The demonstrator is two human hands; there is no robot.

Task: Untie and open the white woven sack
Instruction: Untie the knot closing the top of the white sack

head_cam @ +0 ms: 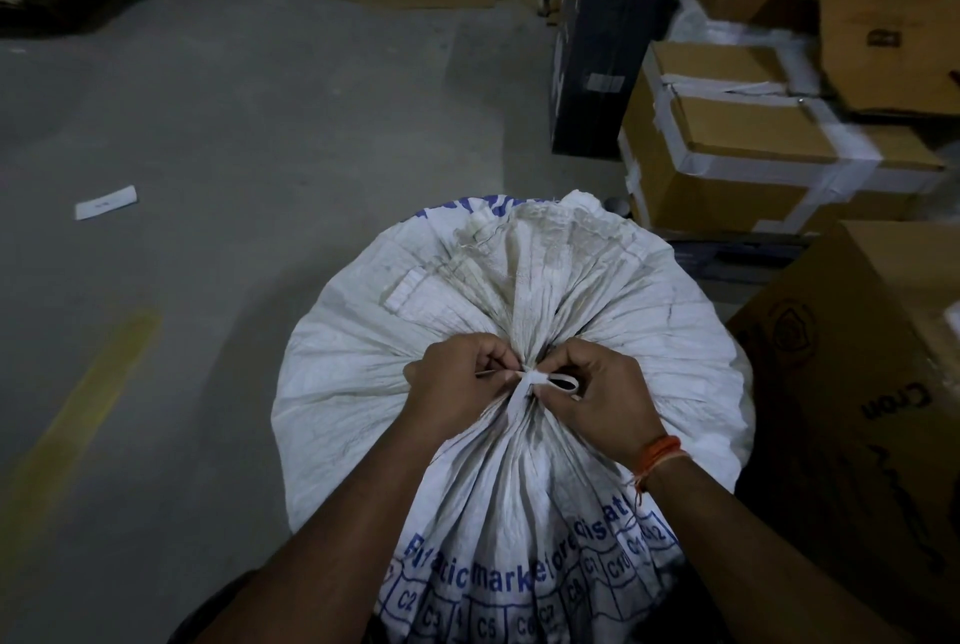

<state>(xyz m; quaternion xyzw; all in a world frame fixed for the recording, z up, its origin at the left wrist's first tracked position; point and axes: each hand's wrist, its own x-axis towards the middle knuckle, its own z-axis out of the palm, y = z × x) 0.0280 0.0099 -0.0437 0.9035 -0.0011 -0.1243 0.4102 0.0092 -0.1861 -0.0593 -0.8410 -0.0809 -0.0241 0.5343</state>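
A full white woven sack (649, 326) with blue print stands on the floor in front of me, its neck gathered into pleats. A white strap tie (532, 380) is knotted around the gathered neck. My left hand (457, 389) pinches one end of the tie at the knot's left side. My right hand (602, 396), with orange threads at the wrist, pinches the tie's loop on the right side. Both hands rest on top of the sack.
Taped cardboard boxes (753, 144) and a black box (602, 40) are stacked at the right and back right. A large brown carton (857, 383) stands close to the sack's right. The grey concrete floor carries a yellow line (83, 399) and a paper scrap (106, 202).
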